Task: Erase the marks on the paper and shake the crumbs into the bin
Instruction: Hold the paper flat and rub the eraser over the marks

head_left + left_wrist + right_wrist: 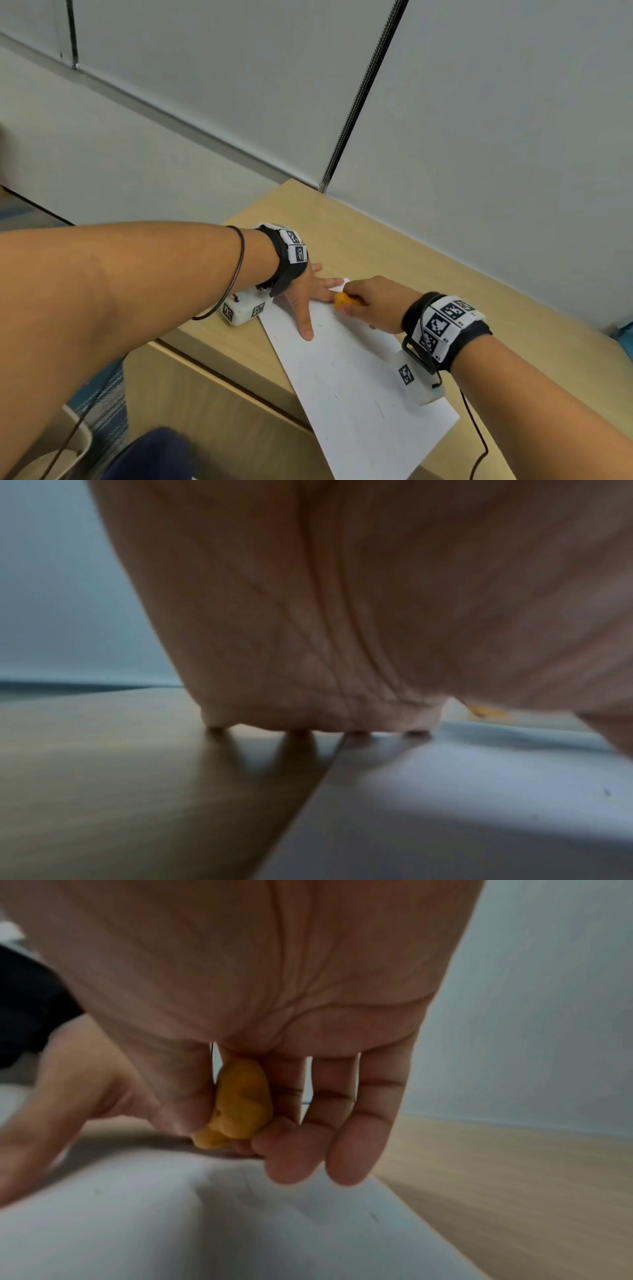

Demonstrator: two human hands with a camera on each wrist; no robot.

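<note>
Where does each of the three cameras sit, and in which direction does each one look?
Head: worn high, looks down at the desk; both forearms, left hand and right hand show.
Left wrist: under the left palm, looks along it to fingertips pressing desk and paper.
Right wrist: under the right palm, looks at fingers pinching the orange eraser.
Shared: all three show eraser and paper.

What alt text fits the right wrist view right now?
The right hand pinches a yellow eraser between thumb and fingers, its tip down on the white paper. The left hand rests on the sheet beside it, on a wooden table.
</note>
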